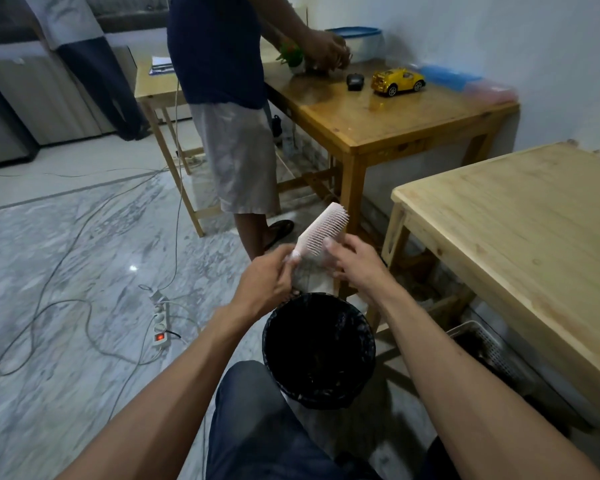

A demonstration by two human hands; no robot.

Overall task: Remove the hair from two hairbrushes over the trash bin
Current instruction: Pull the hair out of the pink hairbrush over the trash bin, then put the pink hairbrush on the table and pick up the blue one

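Holding a pale pink hairbrush above and just beyond the black-lined trash bin, the person works at the bristle face. The left hand is closed around the handle, tilting the brush head up and away from the body. The right hand sits at the bristles, its fingertips curled in against them in what looks like a pinch, though whether any hair is caught between them cannot be made out.

Step in hand, as judged: pulling hair from the first of the two brushes. The next move calls for drawing the pinched strands clear of the bristles and letting them go lower down, over the bin's mouth, which lies below and nearer the body than both hands; the brush may need bringing back over it.

Hair on the brush is too fine and blurred to confirm. The second hairbrush is not in view. The bin's contents are lost in shadow. The handle is mostly hidden inside the left hand. A light wooden worktop stands to the right of the right hand; another person stands beyond the hands.
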